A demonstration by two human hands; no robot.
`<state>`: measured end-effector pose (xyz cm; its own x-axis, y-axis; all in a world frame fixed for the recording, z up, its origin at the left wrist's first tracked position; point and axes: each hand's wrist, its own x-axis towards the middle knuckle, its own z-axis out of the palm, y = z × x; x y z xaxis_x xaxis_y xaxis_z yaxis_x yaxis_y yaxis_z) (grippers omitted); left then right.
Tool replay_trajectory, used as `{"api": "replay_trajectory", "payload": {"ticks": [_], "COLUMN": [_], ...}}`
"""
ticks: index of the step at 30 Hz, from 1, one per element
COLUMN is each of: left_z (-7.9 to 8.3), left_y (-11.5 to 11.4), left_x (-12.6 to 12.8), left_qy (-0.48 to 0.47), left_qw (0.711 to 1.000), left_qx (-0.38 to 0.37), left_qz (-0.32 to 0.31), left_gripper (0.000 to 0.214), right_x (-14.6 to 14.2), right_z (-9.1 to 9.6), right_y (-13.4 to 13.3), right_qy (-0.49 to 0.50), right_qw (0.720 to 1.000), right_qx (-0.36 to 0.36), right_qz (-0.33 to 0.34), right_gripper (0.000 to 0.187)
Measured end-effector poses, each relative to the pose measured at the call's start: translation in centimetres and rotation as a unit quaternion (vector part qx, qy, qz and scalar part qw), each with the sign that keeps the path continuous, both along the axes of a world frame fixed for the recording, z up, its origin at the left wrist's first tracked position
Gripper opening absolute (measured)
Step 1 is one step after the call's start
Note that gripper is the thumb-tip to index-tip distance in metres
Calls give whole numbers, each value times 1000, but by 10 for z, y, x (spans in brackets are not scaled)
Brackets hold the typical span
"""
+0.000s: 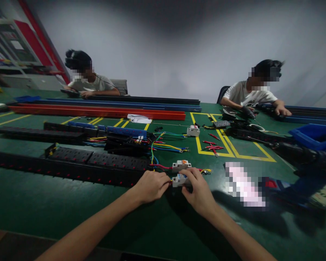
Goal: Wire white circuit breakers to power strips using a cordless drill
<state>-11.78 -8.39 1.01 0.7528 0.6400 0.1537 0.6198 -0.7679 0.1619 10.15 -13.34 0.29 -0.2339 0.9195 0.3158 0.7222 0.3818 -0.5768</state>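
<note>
Just below the middle of the frame, my right hand pinches a small white switch and my left hand pinches the wire at the switch's left end, a piece I judge light, hard and smooth, best gripped by its sides

A white, blue-levered breaker sits between the hands
</note>
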Motion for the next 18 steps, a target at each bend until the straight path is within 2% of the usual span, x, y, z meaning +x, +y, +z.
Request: {"api": "replay_trajectory", "payload": {"ticks": [6, 13, 18], "left_z": [-2, 4, 3], "left_y": [-3, -9, -9], "left_x": [3, 5, 6], "left_qy": [-14, -36, -66], "left_qw": [999, 999, 996], "left_qx": [-4, -21, -31], "left_qz": [33, 34, 53], "left_gripper": [21, 22, 41], "right_x": [2, 16, 28], "right_z": [10, 23, 18], "right_y": [0, 3, 5], "right_qy": [-23, -49, -38], "right_qw": [999, 994, 996], "right_qx": [-16, -93, -78], "right_qz": [-17, -11, 1], "right_gripper": [61, 37, 37]}}
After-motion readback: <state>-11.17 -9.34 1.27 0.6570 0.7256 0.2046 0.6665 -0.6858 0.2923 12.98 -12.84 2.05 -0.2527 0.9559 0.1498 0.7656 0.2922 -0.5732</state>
